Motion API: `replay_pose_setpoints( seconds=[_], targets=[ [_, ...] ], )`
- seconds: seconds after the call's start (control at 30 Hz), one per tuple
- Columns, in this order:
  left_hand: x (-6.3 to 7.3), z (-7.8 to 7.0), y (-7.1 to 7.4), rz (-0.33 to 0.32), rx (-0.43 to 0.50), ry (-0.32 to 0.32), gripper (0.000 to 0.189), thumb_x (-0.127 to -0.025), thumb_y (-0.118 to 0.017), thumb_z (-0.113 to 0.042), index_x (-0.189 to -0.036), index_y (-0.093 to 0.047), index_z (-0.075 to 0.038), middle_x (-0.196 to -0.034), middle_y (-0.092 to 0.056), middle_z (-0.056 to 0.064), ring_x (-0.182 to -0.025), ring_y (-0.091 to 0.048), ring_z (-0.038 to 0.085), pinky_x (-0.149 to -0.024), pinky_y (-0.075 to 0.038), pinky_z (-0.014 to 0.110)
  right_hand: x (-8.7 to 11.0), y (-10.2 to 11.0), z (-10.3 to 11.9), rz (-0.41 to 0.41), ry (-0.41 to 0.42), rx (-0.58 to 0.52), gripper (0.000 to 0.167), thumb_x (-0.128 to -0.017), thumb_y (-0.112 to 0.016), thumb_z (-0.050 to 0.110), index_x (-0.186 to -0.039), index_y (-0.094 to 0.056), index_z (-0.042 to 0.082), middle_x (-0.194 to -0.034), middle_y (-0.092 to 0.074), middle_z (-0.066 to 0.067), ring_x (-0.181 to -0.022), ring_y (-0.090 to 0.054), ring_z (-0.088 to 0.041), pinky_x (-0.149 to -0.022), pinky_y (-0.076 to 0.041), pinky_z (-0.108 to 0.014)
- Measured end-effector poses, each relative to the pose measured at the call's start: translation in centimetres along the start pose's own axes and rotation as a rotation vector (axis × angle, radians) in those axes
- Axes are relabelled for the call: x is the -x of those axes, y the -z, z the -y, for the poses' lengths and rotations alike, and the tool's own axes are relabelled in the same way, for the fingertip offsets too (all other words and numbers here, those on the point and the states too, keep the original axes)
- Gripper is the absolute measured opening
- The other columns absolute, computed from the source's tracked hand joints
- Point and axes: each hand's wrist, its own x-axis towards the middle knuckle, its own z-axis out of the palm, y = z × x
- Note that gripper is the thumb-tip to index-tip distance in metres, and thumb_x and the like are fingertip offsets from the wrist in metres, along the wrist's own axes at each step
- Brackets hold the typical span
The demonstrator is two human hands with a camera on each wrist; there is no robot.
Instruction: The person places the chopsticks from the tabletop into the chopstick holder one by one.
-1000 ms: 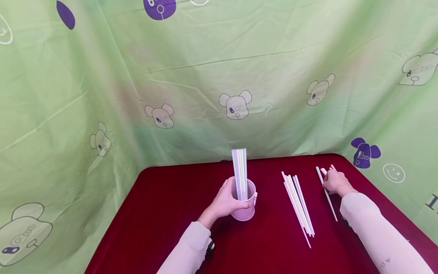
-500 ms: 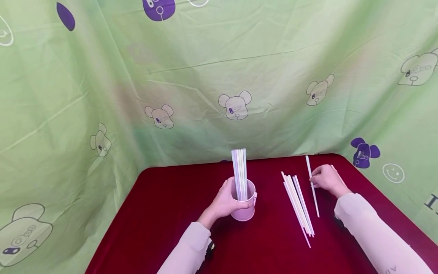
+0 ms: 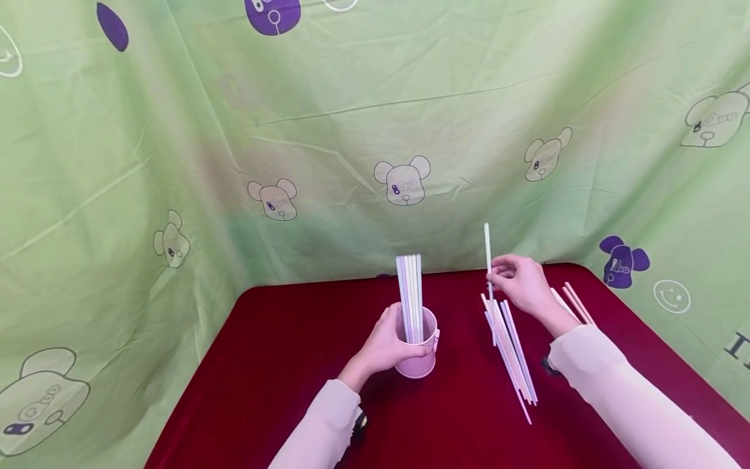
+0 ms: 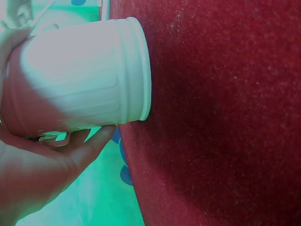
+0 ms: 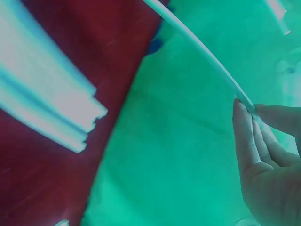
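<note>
My left hand (image 3: pixel 383 345) grips a small pink bucket (image 3: pixel 416 369) by its rim, thumb on the near side. A bundle of pale straws (image 3: pixel 411 293) stands upright inside it. In the left wrist view, the bucket (image 4: pixel 75 75) has its base at the red cloth, with fingers on both sides. Between thumb and fingertips, my right hand (image 3: pixel 523 286) pinches one pale green straw (image 3: pixel 488 247), held nearly upright over the far end of a loose pile of straws (image 3: pixel 514 358). The right wrist view shows the pinched straw (image 5: pixel 202 49) running up from the fingertips (image 5: pixel 241 106).
A few more straws (image 3: pixel 579 305) lie at the right of the red-covered table (image 3: pixel 281 378), partly behind the right forearm. A green printed curtain (image 3: pixel 334 117) hangs behind the table's far edge and along its sides.
My right hand has lifted a straw from the right-hand group and carried it left, turning it more upright above the loose pile. The left hand and bucket have stayed put.
</note>
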Motion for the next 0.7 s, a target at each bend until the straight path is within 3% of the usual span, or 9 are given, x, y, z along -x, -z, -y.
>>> replay_pose_setpoints(
  seconds=[0.2,0.37,0.53,0.6,0.7],
  targets=[
    [0.0,0.0,0.1,-0.001,-0.003,0.004,0.089,-0.069,-0.092,-0.029,-0.143,-0.046,-0.011,-0.132,-0.051,0.006,-0.119,-0.053,0.019,-0.107,-0.047,0.050,-1.0,-1.2,3.7,-0.070,0.093,-0.147,0.026,-0.089,-0.072,-0.007,-0.113,-0.066,-0.014,-0.095,-0.070,-0.027,-0.075,-0.066,0.003,-0.066,-0.058,-0.018],
    [-0.1,-0.2,0.2,-0.009,-0.018,-0.016,0.090,-0.068,-0.093,-0.029,-0.142,-0.047,-0.008,-0.130,-0.053,0.008,-0.118,-0.054,0.021,-0.106,-0.046,0.051,-1.4,-2.4,6.3,-0.123,0.147,-0.240,0.025,-0.089,-0.073,-0.006,-0.113,-0.067,-0.012,-0.097,-0.070,-0.024,-0.083,-0.068,-0.003,-0.073,-0.057,-0.015],
    [-0.2,0.1,0.0,-0.008,-0.014,-0.020,0.090,-0.068,-0.093,-0.030,-0.142,-0.047,-0.009,-0.130,-0.053,0.008,-0.118,-0.054,0.020,-0.106,-0.047,0.051,-1.3,-4.0,7.2,-0.176,0.162,-0.293,0.025,-0.089,-0.075,-0.001,-0.112,-0.068,-0.010,-0.097,-0.070,-0.023,-0.085,-0.069,-0.003,-0.078,-0.055,-0.013],
    [-0.1,0.2,-0.1,-0.006,-0.016,-0.020,0.090,-0.069,-0.092,-0.030,-0.143,-0.046,-0.009,-0.130,-0.052,0.008,-0.118,-0.054,0.020,-0.105,-0.047,0.052,-1.2,-4.5,7.1,-0.180,0.162,-0.309,0.025,-0.090,-0.075,0.000,-0.111,-0.068,-0.010,-0.096,-0.070,-0.023,-0.084,-0.066,0.001,-0.078,-0.055,-0.014],
    [0.0,0.2,-0.1,-0.005,-0.027,-0.023,0.090,-0.069,-0.092,-0.030,-0.143,-0.046,-0.009,-0.130,-0.052,0.009,-0.118,-0.053,0.021,-0.105,-0.047,0.052,-0.9,-5.2,7.0,-0.168,0.156,-0.307,0.023,-0.090,-0.075,-0.001,-0.110,-0.068,-0.009,-0.095,-0.070,-0.022,-0.084,-0.067,-0.002,-0.078,-0.056,-0.014]
  ],
)
